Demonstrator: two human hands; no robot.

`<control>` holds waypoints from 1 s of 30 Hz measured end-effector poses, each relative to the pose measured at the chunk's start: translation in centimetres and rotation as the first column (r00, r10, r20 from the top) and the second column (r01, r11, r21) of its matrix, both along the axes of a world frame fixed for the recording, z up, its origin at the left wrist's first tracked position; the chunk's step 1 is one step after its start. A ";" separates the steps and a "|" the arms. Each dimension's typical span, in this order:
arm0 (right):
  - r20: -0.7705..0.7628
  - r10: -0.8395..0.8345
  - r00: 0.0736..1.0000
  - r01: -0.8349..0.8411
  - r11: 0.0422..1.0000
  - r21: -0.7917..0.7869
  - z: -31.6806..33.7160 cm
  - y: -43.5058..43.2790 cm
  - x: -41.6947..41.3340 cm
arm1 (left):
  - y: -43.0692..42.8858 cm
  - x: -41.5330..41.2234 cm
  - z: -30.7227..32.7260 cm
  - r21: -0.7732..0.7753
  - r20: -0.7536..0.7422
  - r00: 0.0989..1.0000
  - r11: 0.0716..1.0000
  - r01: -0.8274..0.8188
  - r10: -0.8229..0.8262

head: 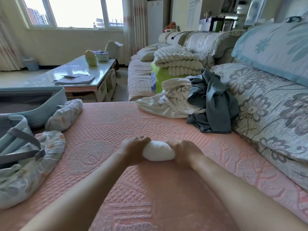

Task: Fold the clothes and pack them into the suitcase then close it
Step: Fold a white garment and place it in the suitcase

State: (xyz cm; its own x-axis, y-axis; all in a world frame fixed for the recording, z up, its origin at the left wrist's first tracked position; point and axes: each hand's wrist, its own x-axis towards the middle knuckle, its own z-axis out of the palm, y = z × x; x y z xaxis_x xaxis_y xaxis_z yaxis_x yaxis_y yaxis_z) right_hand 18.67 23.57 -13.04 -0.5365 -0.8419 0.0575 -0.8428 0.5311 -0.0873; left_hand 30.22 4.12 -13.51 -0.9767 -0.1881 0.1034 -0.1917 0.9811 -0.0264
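Observation:
A small white rolled garment (158, 151) lies on the pink quilted sofa cover (150, 189) in the middle of the view. My left hand (133, 150) grips its left end and my right hand (183, 152) grips its right end, fingers curled over it. The light blue suitcase (33, 104) stands open at the far left, its grey lining showing. A heap of unfolded clothes lies at the back right: a white garment (173, 100) and a grey-blue garment (215, 99) draped over it.
Two floral rolled bundles (65, 114) (33, 164) lie by the suitcase, with a strapped bag (16, 139) at the left edge. Floral sofa back cushions (266, 105) line the right. A glass coffee table (80, 74) stands beyond, and folded white blankets (178, 60) sit further along the sofa.

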 end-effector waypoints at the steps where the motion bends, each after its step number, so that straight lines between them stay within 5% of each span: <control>1: -0.037 0.050 0.998 -0.051 0.997 -0.049 -0.2 -1.2 1.2 | -1.4 1.8 0.3 0.003 -0.024 1.000 1.000 -0.005 0.005; 8: -0.229 0.281 0.932 -0.328 0.923 -0.202 -0.9 -10.1 10.1 | -9.7 14.5 1.8 -0.122 -0.087 0.994 0.990 -0.077 0.067; 13: -0.205 0.349 0.914 -0.389 0.899 -0.200 -1.4 -15.8 15.1 | -13.3 20.8 1.0 -0.212 -0.124 0.982 0.963 -0.167 0.143; 18: -0.035 0.440 0.897 -0.437 0.897 0.060 -1.9 -16.0 17.1 | -12.9 23.0 -0.5 0.060 0.104 0.971 0.973 -0.223 0.216; 21: -0.012 0.337 0.941 -0.334 0.937 0.099 -0.4 -16.5 17.3 | -11.4 23.6 0.4 0.232 0.067 0.955 0.926 -0.297 0.289; 24: 0.012 0.256 0.967 -0.256 0.966 0.033 1.0 -19.1 17.9 | -10.2 24.4 1.3 0.215 -0.052 0.903 0.888 -0.408 0.427; 27: 0.079 0.272 0.959 -0.268 0.962 -0.056 0.1 -21.4 18.8 | -9.5 25.2 1.5 0.349 -0.132 0.766 0.753 -0.558 0.629; 30: 0.246 0.241 0.939 -0.243 0.970 -0.023 -1.5 -21.7 19.2 | -9.0 25.6 0.8 0.488 0.014 0.695 0.602 -0.633 0.719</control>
State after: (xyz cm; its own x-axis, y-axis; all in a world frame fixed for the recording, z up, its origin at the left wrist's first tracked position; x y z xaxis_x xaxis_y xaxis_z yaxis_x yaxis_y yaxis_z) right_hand 37.91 1.84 -14.57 -0.3134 -0.9479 -0.0568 -0.8989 0.3154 -0.3042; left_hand 55.79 -4.92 -12.73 -0.5243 -0.8514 -0.0155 -0.7629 0.4616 0.4526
